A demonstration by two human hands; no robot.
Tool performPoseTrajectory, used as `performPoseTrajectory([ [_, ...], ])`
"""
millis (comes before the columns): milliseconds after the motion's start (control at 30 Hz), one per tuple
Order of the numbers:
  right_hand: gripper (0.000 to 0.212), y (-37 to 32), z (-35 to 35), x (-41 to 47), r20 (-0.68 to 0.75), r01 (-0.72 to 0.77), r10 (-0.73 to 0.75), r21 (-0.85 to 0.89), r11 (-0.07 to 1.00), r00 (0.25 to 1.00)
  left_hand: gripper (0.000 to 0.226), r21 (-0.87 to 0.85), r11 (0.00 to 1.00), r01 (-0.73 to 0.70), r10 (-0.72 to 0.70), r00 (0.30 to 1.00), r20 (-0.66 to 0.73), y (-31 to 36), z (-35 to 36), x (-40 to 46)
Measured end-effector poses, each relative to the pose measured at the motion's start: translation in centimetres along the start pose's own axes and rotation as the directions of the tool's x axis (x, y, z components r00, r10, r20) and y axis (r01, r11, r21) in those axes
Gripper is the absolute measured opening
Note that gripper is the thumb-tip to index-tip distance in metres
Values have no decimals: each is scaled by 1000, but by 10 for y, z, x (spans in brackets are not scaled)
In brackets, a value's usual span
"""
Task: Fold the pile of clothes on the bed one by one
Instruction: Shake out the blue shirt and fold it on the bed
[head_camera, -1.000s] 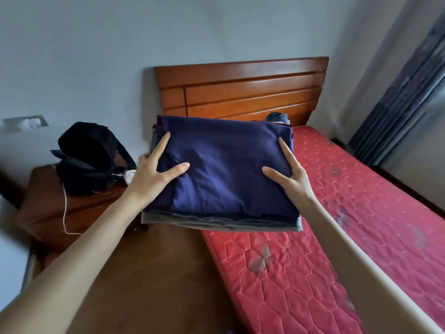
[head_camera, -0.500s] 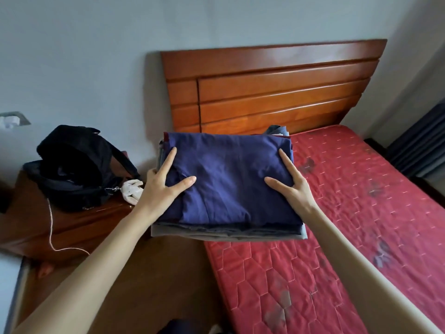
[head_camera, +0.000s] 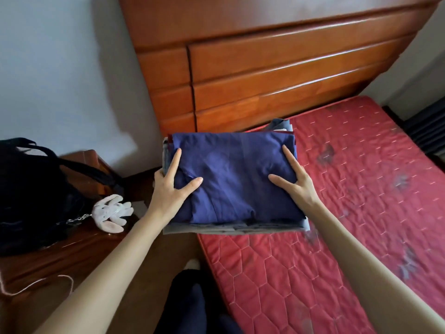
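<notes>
A stack of folded clothes point(head_camera: 237, 179), navy piece on top with grey and dark red layers showing at its edges, is held over the near left corner of the red quilted mattress point(head_camera: 349, 189), close in front of the wooden headboard point(head_camera: 265, 68); whether its underside rests on the mattress or hangs just above it cannot be told. The left hand point(head_camera: 168, 189) takes the stack's left edge, thumb and forefinger spread flat on the navy cloth and the other fingers out of sight under or behind the edge, so its grip is on the stack. The right hand point(head_camera: 297, 183) holds the right edge the same way, thumb and forefinger laid on top. To the left stands a wooden nightstand point(head_camera: 72, 249) carrying a black bag point(head_camera: 31, 196) with a white plush charm point(head_camera: 112, 213) on a chain and a thin cord point(head_camera: 36, 285) trailing over the worktop. Between nightstand and bed lies a strip of brown floor where the person's dark-clad leg point(head_camera: 190, 297) shows. A dark curtain point(head_camera: 431, 126) hangs at the far right. Compared with half a second ago, the view has tilted downward and closer: the headboard fills more of the top, the stack sits lower toward the mattress corner, and both hands keep their places on it.
</notes>
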State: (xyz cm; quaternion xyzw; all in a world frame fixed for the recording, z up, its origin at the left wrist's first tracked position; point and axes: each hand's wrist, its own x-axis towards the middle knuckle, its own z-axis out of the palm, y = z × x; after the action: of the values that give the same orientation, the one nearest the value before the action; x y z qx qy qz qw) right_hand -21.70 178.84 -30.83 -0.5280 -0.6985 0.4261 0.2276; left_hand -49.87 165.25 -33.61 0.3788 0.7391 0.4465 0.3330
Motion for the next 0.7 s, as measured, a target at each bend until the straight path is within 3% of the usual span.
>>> performPoseTrajectory([
  [333, 79, 123, 68, 112, 191, -96, 121, -135, 986, 974, 86, -4, 972, 236, -236, 970, -57, -132, 87, 57],
  [700, 79, 281, 129, 178, 312, -90, 180, -282, 955, 933, 89, 42, 934, 355, -350, 933, -84, -259, 194, 70],
])
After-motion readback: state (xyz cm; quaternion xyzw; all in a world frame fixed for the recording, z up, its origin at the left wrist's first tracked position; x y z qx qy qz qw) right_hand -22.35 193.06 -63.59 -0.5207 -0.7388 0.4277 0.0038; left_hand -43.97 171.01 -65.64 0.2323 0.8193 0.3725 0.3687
